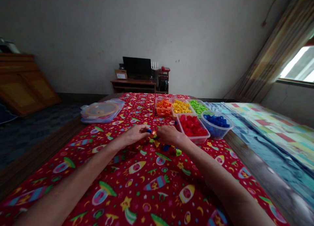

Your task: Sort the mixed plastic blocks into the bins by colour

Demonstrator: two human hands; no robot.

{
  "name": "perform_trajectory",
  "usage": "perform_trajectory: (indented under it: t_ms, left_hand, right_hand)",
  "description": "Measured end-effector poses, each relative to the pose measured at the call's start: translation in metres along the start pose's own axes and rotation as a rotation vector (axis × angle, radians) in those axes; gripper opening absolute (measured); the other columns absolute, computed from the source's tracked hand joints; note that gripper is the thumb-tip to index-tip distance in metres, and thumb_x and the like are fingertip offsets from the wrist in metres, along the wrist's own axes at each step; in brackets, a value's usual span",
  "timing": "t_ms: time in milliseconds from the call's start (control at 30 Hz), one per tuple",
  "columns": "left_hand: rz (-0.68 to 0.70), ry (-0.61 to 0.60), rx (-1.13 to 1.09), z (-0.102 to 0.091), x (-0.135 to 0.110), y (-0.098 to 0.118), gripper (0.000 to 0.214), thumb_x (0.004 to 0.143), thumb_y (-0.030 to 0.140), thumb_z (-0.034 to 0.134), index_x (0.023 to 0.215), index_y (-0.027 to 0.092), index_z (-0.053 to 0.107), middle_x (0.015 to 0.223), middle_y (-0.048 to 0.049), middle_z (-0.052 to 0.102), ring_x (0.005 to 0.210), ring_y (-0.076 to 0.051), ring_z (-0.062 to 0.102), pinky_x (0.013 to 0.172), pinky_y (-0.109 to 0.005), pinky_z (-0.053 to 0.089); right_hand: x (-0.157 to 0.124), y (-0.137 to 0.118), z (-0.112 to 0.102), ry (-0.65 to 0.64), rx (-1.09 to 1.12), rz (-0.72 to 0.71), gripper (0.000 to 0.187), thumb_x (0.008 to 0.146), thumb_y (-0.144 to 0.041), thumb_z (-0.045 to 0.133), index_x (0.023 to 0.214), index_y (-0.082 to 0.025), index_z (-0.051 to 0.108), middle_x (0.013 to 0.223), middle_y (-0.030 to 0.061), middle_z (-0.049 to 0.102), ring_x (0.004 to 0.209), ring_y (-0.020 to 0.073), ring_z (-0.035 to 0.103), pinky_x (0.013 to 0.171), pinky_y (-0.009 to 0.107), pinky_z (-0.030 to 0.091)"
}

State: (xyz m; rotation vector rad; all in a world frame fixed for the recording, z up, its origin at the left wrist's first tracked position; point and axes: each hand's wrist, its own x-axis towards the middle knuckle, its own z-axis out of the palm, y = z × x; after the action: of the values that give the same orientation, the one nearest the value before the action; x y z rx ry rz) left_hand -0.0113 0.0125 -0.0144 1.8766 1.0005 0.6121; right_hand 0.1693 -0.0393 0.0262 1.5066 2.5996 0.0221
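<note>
My left hand (135, 134) reaches in over the patterned red cloth, with thumb and fingers closed on a small blue toy block (148, 131). Close beside it, my right hand (169, 134) has its fingers curled down among small pieces; what they grip is hidden. An orange piece (154, 133) shows between the two hands. Just below them lie a yellow piece (156, 143), a round blue piece (166, 148) and a light green block (178, 152), loose on the cloth.
Clear tubs of red (192, 125), blue (217, 121), orange (164, 105), yellow (181, 105) and green pieces (198, 106) stand right of my hands. Stacked lids (103, 110) lie at the left. A bed (270, 128) adjoins the table's right side.
</note>
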Motion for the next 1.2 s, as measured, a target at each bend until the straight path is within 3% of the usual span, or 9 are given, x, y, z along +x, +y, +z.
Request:
perform_trajectory:
  t_ms: [267,367,467,567,700,833,933,1067,1200]
  left_hand:
    - [-0.098,-0.032,-0.212,0.020,-0.012,0.013,0.037,0.068,0.045,0.069,0.086,0.016,0.054,0.073,0.0004,0.064,0.061,-0.013,0.060,0.060,-0.025,0.048]
    - [-0.066,-0.066,-0.161,0.026,-0.011,0.014,0.035,0.072,0.044,0.066,0.089,0.016,0.055,0.068,0.0014,0.062,0.058,-0.012,0.058,0.056,-0.024,0.046]
    - [0.055,-0.113,-0.015,0.036,-0.008,0.010,0.028,0.077,0.041,0.060,0.088,0.016,0.058,0.066,0.0018,0.061,0.055,-0.012,0.056,0.054,-0.024,0.045]
    - [0.198,-0.075,0.220,0.050,-0.008,0.000,0.021,0.080,0.035,0.058,0.091,0.018,0.063,0.081,-0.0013,0.067,0.071,-0.017,0.062,0.066,-0.027,0.048]
    - [0.386,0.057,0.404,0.070,-0.018,-0.011,0.031,0.080,0.035,0.062,0.109,0.021,0.061,0.107,-0.0065,0.066,0.098,-0.023,0.061,0.087,-0.035,0.047]
    - [0.485,0.037,0.459,0.080,-0.025,-0.010,0.025,0.084,0.027,0.056,0.106,0.018,0.061,0.106,-0.0096,0.066,0.097,-0.023,0.061,0.084,-0.034,0.049]
    - [0.418,0.008,0.479,0.076,-0.022,-0.002,0.021,0.083,0.023,0.057,0.101,0.018,0.064,0.100,-0.0073,0.068,0.089,-0.021,0.064,0.079,-0.031,0.049]
    - [0.238,0.138,0.466,0.054,-0.011,0.009,0.018,0.077,0.028,0.062,0.092,0.019,0.068,0.088,-0.0034,0.071,0.081,-0.021,0.065,0.076,-0.029,0.050]
    - [0.169,0.234,0.331,0.033,-0.003,0.014,0.023,0.073,0.036,0.063,0.088,0.018,0.067,0.082,-0.0027,0.071,0.075,-0.020,0.065,0.068,-0.028,0.050]
  right_hand:
    - [0.003,0.007,0.003,0.012,-0.009,0.021,0.036,0.085,-0.040,0.054,0.109,-0.015,0.065,0.104,0.0147,0.068,0.101,0.0275,0.062,0.080,0.035,0.048]
    - [-0.001,0.019,-0.004,0.057,0.030,-0.006,0.029,0.086,-0.031,0.053,0.103,-0.012,0.067,0.100,0.0150,0.068,0.094,0.0237,0.063,0.074,0.030,0.048]
    - [-0.015,0.030,-0.015,0.130,0.077,0.031,0.024,0.086,-0.015,0.047,0.097,-0.009,0.068,0.096,0.0143,0.069,0.086,0.0182,0.063,0.073,0.025,0.045]
    - [-0.031,0.035,-0.018,0.077,0.076,0.029,0.025,0.086,-0.010,0.046,0.093,-0.009,0.070,0.092,0.0129,0.070,0.083,0.0169,0.063,0.073,0.025,0.044]
    - [-0.039,0.029,0.001,-0.020,0.080,0.006,0.023,0.085,-0.016,0.051,0.099,-0.013,0.069,0.097,0.0127,0.069,0.088,0.0197,0.064,0.071,0.025,0.045]
    - [-0.034,0.018,0.021,0.030,0.022,0.048,0.023,0.084,-0.017,0.053,0.103,-0.013,0.067,0.100,0.0146,0.067,0.093,0.0211,0.063,0.074,0.026,0.045]
    - [-0.035,0.019,0.021,0.080,0.057,0.026,0.019,0.085,-0.019,0.055,0.099,-0.012,0.066,0.096,0.0139,0.067,0.090,0.0199,0.062,0.074,0.025,0.044]
    - [-0.035,0.028,0.016,0.253,0.240,0.042,0.015,0.083,-0.016,0.054,0.091,-0.009,0.065,0.089,0.0119,0.066,0.081,0.0167,0.059,0.071,0.025,0.042]
    - [-0.020,0.027,0.021,0.245,0.874,0.178,0.014,0.076,-0.011,0.052,0.081,-0.013,0.065,0.063,0.0003,0.060,0.058,0.0110,0.053,0.058,0.022,0.040]
